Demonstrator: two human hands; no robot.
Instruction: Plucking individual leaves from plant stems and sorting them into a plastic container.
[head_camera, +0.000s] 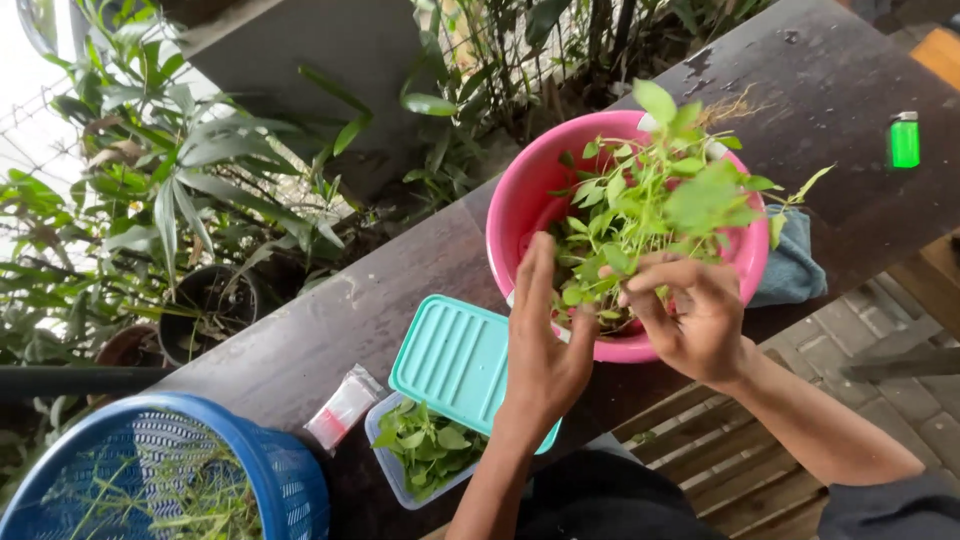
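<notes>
One long dark table (330, 320) carries almost everything, and it runs from the bottom left up to the top right. One blue basket (200, 470) sits at the bottom left end, with a few thin green stalks inside. One pink bowl (520, 200) stands near the middle of the table, close to the edge by the person. It is full of one big bunch of leafy green stems (650, 200) — they stick up over the rim.

Both hands are at the near side of the bowl. The left hand (545, 340) is open with straight fingers, and it rests on the rim and touches the leaves. The right hand (695, 315) is curled, and its fingers pinch a few stems at the bottom of the bunch.

One clear box (400, 480) with picked leaves (430, 445) sits just left of the left wrist. One mint green lid (450, 355) lies half over it. One blue-grey cloth (795, 265) pokes out from behind the bowl on its right side. One small plastic packet (342, 408) lies between the box and the basket. One green lighter (904, 140) lies alone, well apart, near the far right end.
</notes>
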